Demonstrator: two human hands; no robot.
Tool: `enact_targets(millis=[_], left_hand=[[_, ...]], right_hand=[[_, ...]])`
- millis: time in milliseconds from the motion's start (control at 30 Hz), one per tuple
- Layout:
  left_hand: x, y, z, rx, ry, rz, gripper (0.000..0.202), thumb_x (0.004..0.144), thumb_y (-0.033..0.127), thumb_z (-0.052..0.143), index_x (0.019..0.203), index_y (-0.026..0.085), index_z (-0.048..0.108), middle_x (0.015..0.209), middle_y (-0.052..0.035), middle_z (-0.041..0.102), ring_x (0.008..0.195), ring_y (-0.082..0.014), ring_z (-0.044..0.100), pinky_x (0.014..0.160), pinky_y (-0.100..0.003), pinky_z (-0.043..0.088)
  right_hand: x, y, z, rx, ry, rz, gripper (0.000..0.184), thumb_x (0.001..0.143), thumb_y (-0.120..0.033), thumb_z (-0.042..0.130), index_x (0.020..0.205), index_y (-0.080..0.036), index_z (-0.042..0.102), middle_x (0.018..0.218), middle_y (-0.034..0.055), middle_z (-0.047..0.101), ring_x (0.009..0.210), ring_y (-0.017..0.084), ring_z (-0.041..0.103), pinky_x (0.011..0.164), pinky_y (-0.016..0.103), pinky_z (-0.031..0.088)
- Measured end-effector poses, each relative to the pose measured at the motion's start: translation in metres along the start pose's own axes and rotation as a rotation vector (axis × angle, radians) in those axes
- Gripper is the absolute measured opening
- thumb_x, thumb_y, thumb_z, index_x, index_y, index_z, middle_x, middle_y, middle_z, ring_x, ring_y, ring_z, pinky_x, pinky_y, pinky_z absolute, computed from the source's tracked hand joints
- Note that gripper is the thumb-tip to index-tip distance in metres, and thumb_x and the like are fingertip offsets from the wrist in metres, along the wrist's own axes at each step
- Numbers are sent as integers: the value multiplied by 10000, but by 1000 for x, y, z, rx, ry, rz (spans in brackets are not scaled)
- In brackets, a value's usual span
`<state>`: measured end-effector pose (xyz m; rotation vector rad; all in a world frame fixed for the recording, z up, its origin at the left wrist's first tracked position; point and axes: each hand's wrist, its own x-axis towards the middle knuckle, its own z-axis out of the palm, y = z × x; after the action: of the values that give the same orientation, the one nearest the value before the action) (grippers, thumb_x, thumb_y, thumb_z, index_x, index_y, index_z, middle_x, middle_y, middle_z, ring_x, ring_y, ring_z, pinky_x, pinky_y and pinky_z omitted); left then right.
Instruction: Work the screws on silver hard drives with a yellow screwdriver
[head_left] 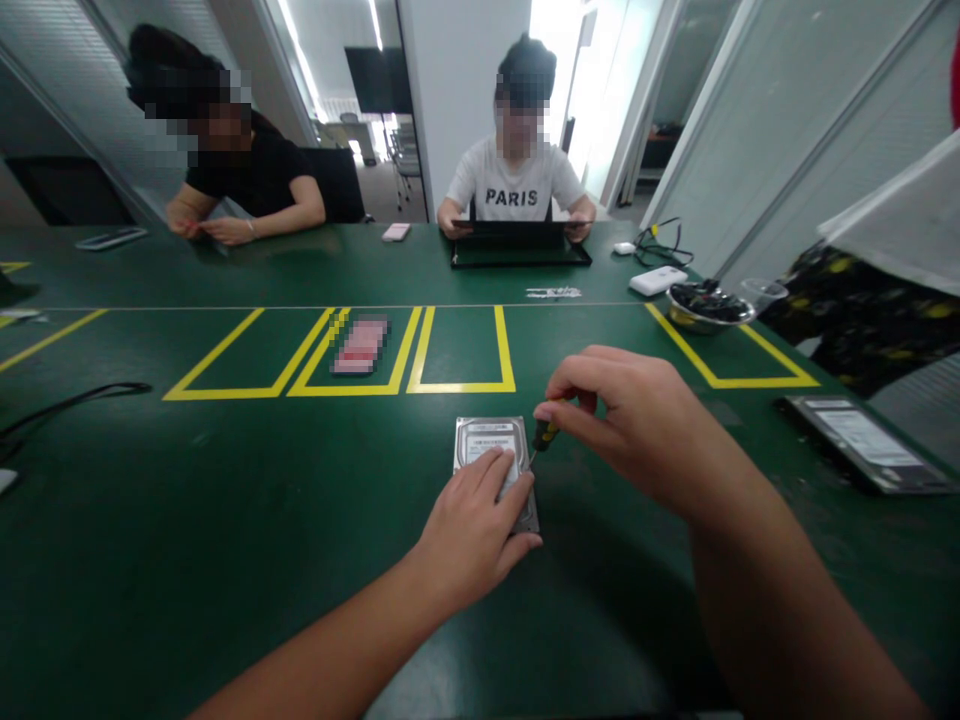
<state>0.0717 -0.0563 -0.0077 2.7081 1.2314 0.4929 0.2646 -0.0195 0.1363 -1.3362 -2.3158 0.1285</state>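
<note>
An office, glass partition (795,100) at right, dark screen (379,80) on a stand and chair (406,150) in the adjoining room, long green table (262,520) marked with yellow lines (461,387).

Under the left hand (480,520) is a flat silver metal hard drive (517,437) with a white paper label (486,441) and dark print. In the right hand (626,415) is a small screwdriver (546,433) with a black and yellow handle. The big smooth table (285,560) below both hands is dark green. Past the hands, bright yellow stripes (463,387) make open boxes, and a flat pink block (363,345) with some red is blurred into little squares. Right of the right hand, a flat black and silver box (870,445) has a white label. Farther past that hand, a round silver metal bowl (705,322) has black bits (709,298).
</note>
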Motion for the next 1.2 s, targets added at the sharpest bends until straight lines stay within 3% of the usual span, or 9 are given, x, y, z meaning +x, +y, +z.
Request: enact_targets(millis=[200,500,767,1200], left_hand=[[-1,0,0,7,-14,9,638,844,476,687,1378,187,492,1469,-176,468,1388,-357,400,1129,-527,369],[-1,1,0,5,-5,12,640,845,476,689,1378,185,486,1471,-177,466,1387,-356,408,1128,-525,378],[-1,0,1,-2,11,17,634,841,475,694,1368,189,491,1465,-174,473,1389,-353,410,1124,-521,384],[-1,0,-1,-14,13,12,637,826,474,710,1356,187,505,1463,-173,478,1383,-353,417,1120,-528,389]], right_hand=[[-2,0,0,38,8,65,113,836,-273,717,813,-201,634,739,-24,629,651,123,546,598,254,354],[0,-1,-1,-16,-28,29,143,890,-291,651,785,-197,628,782,9,608,710,150,521,627,283,341],[-4,-2,-2,38,7,78,105,831,-284,706,796,-204,648,749,-14,655,657,127,559,590,255,363],[-4,-1,-3,-7,-57,21,100,887,-284,638,823,-208,646,794,12,633,720,156,545,638,280,358]])
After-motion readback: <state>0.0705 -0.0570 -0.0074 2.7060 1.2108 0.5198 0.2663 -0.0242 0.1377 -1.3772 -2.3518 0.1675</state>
